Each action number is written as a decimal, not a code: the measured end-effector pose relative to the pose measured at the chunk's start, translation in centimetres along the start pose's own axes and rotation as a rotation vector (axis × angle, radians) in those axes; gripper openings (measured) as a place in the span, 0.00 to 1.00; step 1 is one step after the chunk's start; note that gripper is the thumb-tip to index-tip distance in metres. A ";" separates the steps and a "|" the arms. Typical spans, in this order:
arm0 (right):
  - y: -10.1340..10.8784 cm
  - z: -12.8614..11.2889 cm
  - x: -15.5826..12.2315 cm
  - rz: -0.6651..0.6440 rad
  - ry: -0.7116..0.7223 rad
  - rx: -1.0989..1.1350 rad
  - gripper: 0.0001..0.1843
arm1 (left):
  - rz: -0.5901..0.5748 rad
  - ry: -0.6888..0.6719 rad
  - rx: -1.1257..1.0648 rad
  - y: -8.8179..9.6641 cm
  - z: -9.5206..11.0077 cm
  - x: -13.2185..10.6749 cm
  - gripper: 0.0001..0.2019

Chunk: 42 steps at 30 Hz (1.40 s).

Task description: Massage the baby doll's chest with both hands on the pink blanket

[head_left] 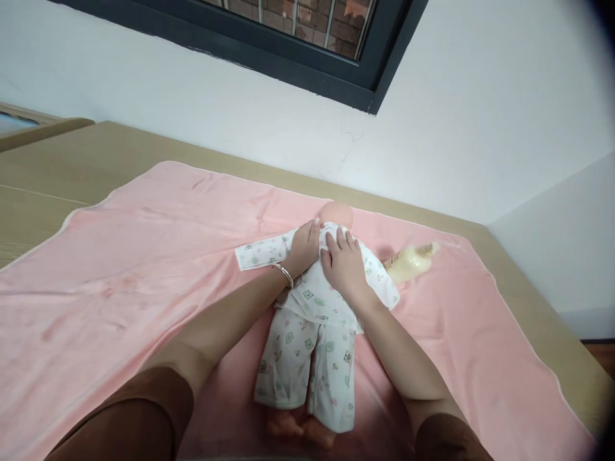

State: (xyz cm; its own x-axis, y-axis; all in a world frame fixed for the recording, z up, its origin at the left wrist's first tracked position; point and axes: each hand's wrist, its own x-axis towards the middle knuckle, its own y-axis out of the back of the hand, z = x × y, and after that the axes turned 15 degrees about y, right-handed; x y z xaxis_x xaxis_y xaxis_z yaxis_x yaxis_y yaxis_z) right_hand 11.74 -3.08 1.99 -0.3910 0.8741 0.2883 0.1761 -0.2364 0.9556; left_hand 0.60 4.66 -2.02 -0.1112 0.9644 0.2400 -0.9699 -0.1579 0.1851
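Note:
A baby doll lies on its back in a white printed shirt (pixel 314 298) and matching trousers (pixel 331 378). The doll's head (pixel 336 214) points to the wall, and its bare feet (pixel 300 428) face me. On the shirt's upper front, near the collar, my left hand (pixel 305 246) has its fingers closed together on the cloth; the fingertips are partly hidden. Beside it my right hand (pixel 344 259) lies flat on the chest with fingers spread. One sleeve (pixel 264 251) stretches out to the left; the other (pixel 382 278) slants down to the right.
A pink blanket (pixel 158 256) lies under the doll on a wooden surface (pixel 43 173). A pale yellow bottle (pixel 412 264) lies on its side right of the doll. A white wall (pixel 288 121) with a dark-framed window (pixel 369 96) stands behind.

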 end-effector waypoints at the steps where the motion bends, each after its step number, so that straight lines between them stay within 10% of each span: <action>1: 0.0 0.2 0.0 0.000 0.061 0.020 0.26 | -0.001 0.006 0.009 0.0 0.0 0.0 0.26; 6: 0.0 2.1 0.5 -0.002 0.168 0.173 0.24 | -0.019 -0.001 0.020 0.0 0.1 0.0 0.26; 16: 0.2 -0.5 -0.4 0.000 -0.192 -0.095 0.38 | -0.028 -0.006 0.003 0.1 0.3 -0.1 0.24; 22: 0.7 -2.2 -1.6 -0.072 -0.048 -0.161 0.35 | -0.015 0.031 -0.024 -0.1 0.0 0.0 0.23; 30: 0.8 1.8 0.3 -0.106 0.195 0.124 0.32 | -0.026 0.021 0.000 0.1 0.2 0.0 0.23; 42: -0.5 2.2 0.5 0.055 -0.077 0.176 0.32 | -0.051 -0.011 0.046 0.3 0.5 -0.1 0.21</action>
State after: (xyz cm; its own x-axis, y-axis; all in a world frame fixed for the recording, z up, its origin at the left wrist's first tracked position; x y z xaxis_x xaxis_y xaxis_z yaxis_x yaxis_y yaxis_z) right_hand 13.49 -1.61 1.50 -0.3072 0.8935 0.3277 0.3527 -0.2129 0.9112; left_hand 0.47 4.43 -1.49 -0.0594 0.9690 0.2397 -0.9633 -0.1186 0.2407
